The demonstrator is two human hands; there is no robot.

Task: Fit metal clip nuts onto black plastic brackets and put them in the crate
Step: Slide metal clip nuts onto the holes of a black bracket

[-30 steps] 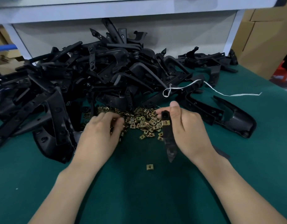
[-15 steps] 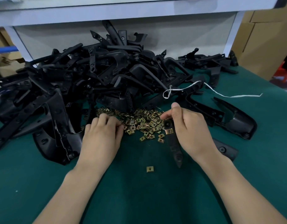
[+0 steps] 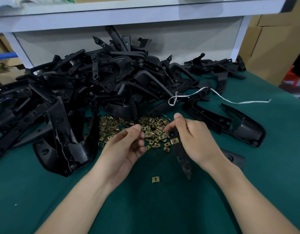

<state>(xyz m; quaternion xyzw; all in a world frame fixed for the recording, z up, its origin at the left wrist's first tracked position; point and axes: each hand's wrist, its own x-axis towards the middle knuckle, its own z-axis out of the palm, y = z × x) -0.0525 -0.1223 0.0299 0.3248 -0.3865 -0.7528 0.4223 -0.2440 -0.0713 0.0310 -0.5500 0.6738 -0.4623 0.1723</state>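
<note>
My right hand (image 3: 194, 139) grips a narrow black plastic bracket (image 3: 181, 157) near its top end; the bracket points down toward me and carries one brass clip nut (image 3: 174, 141) on its edge. My left hand (image 3: 127, 146) is lifted just off the table with fingers curled toward the thumb, as if pinching something small; I cannot see what lies between the fingertips. A heap of brass clip nuts (image 3: 132, 127) lies on the green mat just beyond both hands. One loose clip nut (image 3: 156, 179) lies alone nearer me. No crate is in view.
A big tangled pile of black brackets (image 3: 95, 85) fills the back and left of the green table (image 3: 44, 191). More brackets (image 3: 243, 130) lie to the right, with a white string (image 3: 230, 100) across them. A white shelf frame stands behind; cardboard boxes (image 3: 272, 48) sit at right.
My left hand has lifted off the clip nut heap and turned palm-up toward the bracket, fingers curling in. My right hand keeps holding the bracket in about the same place.
</note>
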